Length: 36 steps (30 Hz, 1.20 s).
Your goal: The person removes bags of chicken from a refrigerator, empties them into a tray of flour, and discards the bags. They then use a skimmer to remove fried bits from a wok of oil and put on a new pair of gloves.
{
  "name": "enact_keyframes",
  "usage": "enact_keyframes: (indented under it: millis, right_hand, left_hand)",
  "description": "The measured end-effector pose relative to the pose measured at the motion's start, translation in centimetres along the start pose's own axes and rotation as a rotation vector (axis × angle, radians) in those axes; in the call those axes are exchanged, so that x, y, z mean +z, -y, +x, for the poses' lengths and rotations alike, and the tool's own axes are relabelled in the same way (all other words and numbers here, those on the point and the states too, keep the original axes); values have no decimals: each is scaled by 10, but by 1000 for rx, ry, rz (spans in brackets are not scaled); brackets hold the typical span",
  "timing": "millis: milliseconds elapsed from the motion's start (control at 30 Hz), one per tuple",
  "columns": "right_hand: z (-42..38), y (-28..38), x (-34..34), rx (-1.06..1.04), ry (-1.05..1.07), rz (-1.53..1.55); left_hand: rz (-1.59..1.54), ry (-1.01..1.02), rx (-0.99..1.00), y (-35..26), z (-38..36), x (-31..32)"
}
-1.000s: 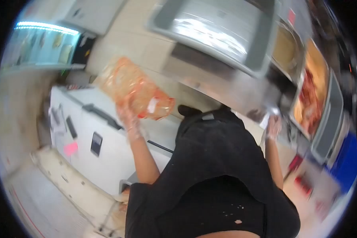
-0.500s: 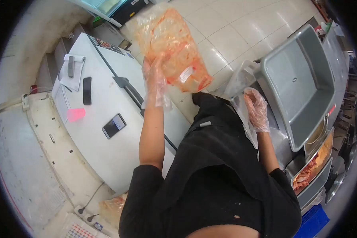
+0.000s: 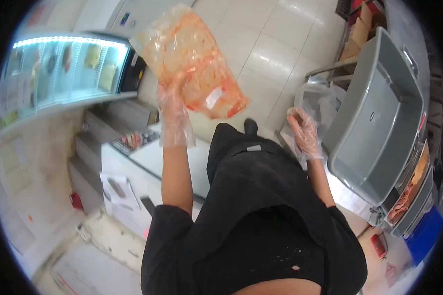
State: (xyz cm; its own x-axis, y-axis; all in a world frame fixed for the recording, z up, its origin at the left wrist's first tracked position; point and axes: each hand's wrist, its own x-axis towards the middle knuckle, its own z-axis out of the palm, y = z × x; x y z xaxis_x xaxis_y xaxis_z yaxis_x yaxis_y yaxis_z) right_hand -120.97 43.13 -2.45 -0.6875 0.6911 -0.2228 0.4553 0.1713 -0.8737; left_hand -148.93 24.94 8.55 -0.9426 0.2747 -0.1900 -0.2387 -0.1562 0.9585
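My left hand (image 3: 173,105), in a clear plastic glove, grips a large see-through plastic bag (image 3: 194,59) by its near side. Orange-red residue smears the bag, and a white label shows near its lower end. The bag hangs in the air over the tiled floor and looks nearly flat. On the other side, my gloved right hand (image 3: 306,132) is loosely curled, with no object visible in its fingers. A grey plastic tub (image 3: 379,123) stands to its right, and a clear plastic container (image 3: 320,96) lies just beyond that hand.
At the left are a lit glass-door fridge (image 3: 66,73), dark steps (image 3: 115,115) and a white freezer top (image 3: 152,157) with papers (image 3: 118,189). Low on the right, a tray of raw meat (image 3: 403,199) sits near a blue crate (image 3: 426,238). Tiled floor (image 3: 266,54) stretches ahead.
The view has turned left, bringing the lit fridge into sight and sliding the freezer top downward. My left hand still holds the bag. My right hand stays curled near the tub.
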Motion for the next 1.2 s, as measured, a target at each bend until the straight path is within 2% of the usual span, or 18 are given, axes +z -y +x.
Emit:
enact_keyframes:
  millis: [133,267,400,467,533,600,667,700,733,767,833,933,1000,1033,1067,1100,1133,1200]
  right_hand:
    - [64,27,8,62,-56,22]
    - [145,-18,29,165,-260,12]
    - [192,-31,31,552,-427,-263]
    - [209,-126,60,718,-638,-347]
    - [208,-161,70,818,-462,-319]
    - [205,-154,62,948,-169,-628]
    - [174,-324,138,1050,-6,-781]
    - [131,-370,158,854,-107,-1000]
    - [144,-389,210,438,-750,-1140]
    - [160,-349,178,1108,-39,-718]
    - [226,-325,160,1200,82,-684]
    - [338,-321,131,1193,210,-677]
    - [428,-357,105,954,338,-1039]
    - [502,-365,86,1264,-40,-872]
    - [583,-370,63,1374,-768,-505]
    - [668,-363,34,1234,-1376,-329]
    - [709,-300,-50,1039,-641,-244]
    - [783,-85,-178,856,-602,-189]
  left_hand:
    - [12,117,35,17,83,16]
    - [-12,234,-8,25,178,56]
    - [91,333,-54,34,283,86]
    - [42,397,-52,19,335,119]
    - [42,453,-72,6,389,151]
    - [71,443,-69,4,422,186]
    - [88,474,-51,15,465,205]
    - [92,463,-36,23,489,222]
    - [138,462,-8,25,514,240]
    - [170,461,25,28,538,262]
    - [2,549,-17,41,593,319]
    - [133,568,10,53,655,373]
    - [230,436,104,88,726,404]
    - [228,456,105,87,745,429]
    - [210,450,65,79,766,451]
    - [190,441,20,75,777,470]
    - [195,455,8,70,783,495]
    - [233,348,14,62,800,548]
